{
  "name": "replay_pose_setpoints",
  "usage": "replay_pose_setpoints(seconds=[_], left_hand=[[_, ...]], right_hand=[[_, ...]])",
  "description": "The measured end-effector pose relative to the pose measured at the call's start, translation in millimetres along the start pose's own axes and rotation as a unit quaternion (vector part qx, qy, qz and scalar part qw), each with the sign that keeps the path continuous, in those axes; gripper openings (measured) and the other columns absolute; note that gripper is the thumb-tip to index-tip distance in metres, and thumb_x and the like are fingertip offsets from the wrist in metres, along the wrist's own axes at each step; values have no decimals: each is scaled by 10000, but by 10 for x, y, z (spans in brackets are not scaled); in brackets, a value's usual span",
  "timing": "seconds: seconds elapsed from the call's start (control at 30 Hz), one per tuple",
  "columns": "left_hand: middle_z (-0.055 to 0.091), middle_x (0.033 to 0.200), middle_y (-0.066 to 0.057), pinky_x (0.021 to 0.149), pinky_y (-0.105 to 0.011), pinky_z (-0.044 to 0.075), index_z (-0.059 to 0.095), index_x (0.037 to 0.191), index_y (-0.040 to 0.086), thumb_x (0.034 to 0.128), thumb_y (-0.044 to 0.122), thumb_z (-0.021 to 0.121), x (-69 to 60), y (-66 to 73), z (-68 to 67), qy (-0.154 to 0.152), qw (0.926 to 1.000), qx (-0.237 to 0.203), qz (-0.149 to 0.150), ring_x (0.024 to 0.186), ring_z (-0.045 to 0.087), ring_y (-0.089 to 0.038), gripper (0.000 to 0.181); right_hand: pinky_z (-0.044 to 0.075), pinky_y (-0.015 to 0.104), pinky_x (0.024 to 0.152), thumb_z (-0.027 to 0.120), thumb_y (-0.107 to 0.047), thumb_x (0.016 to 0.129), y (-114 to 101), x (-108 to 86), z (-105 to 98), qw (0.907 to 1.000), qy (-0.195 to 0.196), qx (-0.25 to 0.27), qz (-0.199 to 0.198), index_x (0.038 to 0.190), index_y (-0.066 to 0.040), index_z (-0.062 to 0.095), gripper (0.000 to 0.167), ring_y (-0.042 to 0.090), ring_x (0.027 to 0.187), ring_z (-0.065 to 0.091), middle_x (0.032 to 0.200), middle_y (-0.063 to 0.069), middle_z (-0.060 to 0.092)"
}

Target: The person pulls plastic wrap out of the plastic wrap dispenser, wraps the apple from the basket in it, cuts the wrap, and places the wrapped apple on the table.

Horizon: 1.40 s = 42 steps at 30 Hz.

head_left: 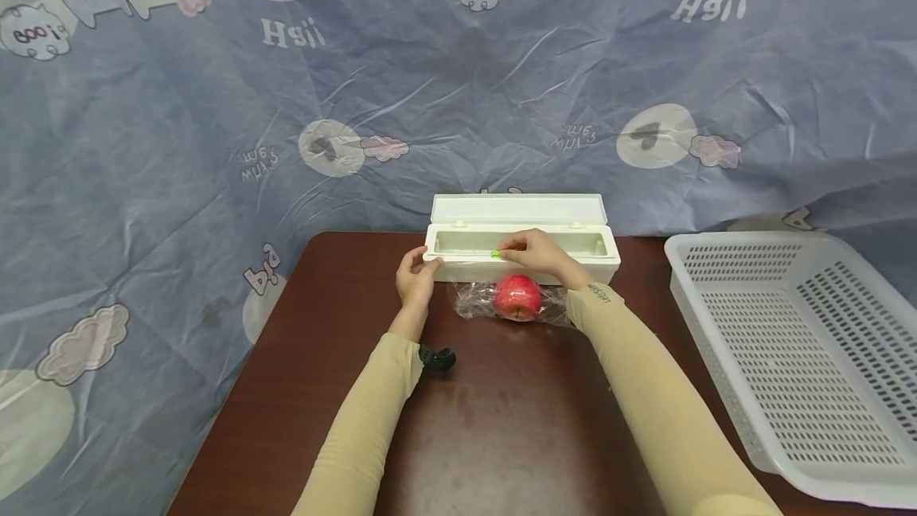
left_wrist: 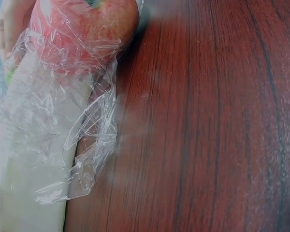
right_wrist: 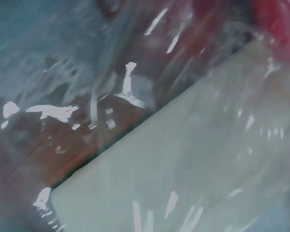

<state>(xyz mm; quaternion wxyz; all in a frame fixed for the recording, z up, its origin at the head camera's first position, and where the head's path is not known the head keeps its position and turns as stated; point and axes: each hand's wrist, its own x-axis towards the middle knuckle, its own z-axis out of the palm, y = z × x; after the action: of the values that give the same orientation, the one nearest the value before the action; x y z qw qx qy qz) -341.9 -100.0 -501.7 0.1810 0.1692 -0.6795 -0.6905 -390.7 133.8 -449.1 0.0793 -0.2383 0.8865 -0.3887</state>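
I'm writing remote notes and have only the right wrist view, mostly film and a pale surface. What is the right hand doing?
Observer: In the head view, the right hand pinches a small green piece at the front rim of a long white box.
Operator: What is at its left end?
Observer: The left hand grips it there.
Operator: Is it closed on top?
Observer: No, its lid stands raised along the far side.
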Motion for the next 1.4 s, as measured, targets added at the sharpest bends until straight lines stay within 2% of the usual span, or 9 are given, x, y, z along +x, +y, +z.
replay_pose_setpoints(seconds=[0.7, 0.9, 1.03, 1.17, 1.4], left_hand=[[628, 1017, -92, 707, -274, 459, 666, 1099, 83, 742, 126, 760, 1, -9, 3, 31, 10000, -51, 46, 899, 606, -204, 372], [619, 1044, -82, 734, -294, 464, 663, 1108, 86, 747, 126, 758, -5, 8, 3, 6, 10000, -36, 24, 920, 599, -209, 375], [607, 1047, -72, 734, -293, 465, 660, 1109, 90, 751, 127, 757, -10, 9, 27, -65, 10000, -46, 9, 917, 591, -203, 372], [603, 1059, -73, 724, -281, 457, 659, 1111, 81, 747, 114, 758, 3, 4, 21, -49, 9999, -110, -17, 912, 585, -199, 379], [599, 1113, -81, 715, -272, 449, 656, 1114, 80, 750, 118, 757, 6, -12, 2, -35, 9999, -129, -68, 931, 584, -208, 380]], right_hand=[[486, 410, 797, 629, -137, 898, 238, -241, -224, 9985, 331, -297, -328, 1018, 28, 693, 214, 280, 893, 618, 958, 148, 691], [484, 419, 802, 625, -156, 906, 266, -254, -259, 9989, 282, -300, -213, 1037, 19, 688, 227, 285, 914, 616, 982, 148, 684], [486, 396, 774, 612, -169, 917, 316, -342, -359, 9995, 212, -231, -35, 1056, 18, 679, 242, 284, 915, 613, 1000, 149, 675], [474, 384, 754, 617, -175, 916, 407, -465, -503, 9985, 266, -472, 122, 1053, 6, 684, 237, 274, 909, 613, 981, 137, 678], [473, 442, 804, 620, -164, 914, 538, -631, -689, 9958, 310, -809, 282, 1043, -11, 695, 213, 292, 944, 614, 968, 125, 683]])
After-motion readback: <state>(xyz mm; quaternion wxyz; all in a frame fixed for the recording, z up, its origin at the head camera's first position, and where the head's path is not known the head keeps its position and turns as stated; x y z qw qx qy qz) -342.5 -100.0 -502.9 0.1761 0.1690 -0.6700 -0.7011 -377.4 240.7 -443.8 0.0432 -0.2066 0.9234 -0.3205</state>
